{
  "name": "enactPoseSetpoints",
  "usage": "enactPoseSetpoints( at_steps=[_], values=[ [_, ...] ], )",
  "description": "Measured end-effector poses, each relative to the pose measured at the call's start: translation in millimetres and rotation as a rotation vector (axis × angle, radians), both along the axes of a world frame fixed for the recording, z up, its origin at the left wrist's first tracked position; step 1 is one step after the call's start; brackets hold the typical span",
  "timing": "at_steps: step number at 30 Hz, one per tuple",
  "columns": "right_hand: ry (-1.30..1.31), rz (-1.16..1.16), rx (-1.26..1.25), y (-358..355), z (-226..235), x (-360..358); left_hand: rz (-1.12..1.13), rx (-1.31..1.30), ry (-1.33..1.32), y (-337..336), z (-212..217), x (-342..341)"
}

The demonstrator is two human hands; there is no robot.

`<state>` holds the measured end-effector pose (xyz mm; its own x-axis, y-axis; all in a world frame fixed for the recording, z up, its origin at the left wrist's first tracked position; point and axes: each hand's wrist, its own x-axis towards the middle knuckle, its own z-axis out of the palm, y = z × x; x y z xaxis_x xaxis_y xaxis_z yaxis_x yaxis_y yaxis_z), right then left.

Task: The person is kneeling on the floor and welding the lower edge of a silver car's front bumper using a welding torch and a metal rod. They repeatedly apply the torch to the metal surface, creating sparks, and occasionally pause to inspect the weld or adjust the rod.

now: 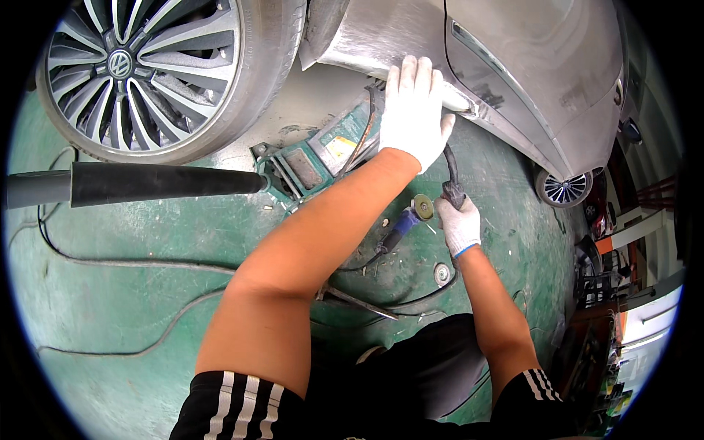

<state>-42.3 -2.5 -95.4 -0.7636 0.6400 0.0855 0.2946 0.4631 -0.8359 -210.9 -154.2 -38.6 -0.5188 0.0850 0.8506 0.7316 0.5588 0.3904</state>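
Observation:
My left hand (415,110), in a white glove, lies flat on the lower edge of the grey car's sill (381,37), fingers stretched out and pointing away from me. Bare, scuffed metal shows on the panel around it. My right hand (459,222), gloved too, is closed round the dark grip of what looks like a welding torch (452,170). Its black curved neck rises toward the sill beside my left wrist; I cannot tell whether its tip touches the metal. Below my hands, an angle grinder (402,226) with a blue and black body lies on the floor.
A green floor jack (301,172) stands under the car, its long black handle (161,183) reaching left. A large wheel (139,73) is at upper left. A loose disc (441,274), a metal bar (359,302) and several cables (147,262) lie on the green floor.

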Motion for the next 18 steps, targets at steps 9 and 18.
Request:
enactPoseSetpoints(
  at_steps=[9,18],
  values=[
    [0.036,-0.014,-0.071,-9.1,4.0,0.3,0.054,-0.115,-0.036,2.9,4.4,2.4],
    [0.019,0.102,0.127,57.2,-36.9,-3.8,-0.516,-0.179,0.158,54.9,11.9,98.9]
  ],
)
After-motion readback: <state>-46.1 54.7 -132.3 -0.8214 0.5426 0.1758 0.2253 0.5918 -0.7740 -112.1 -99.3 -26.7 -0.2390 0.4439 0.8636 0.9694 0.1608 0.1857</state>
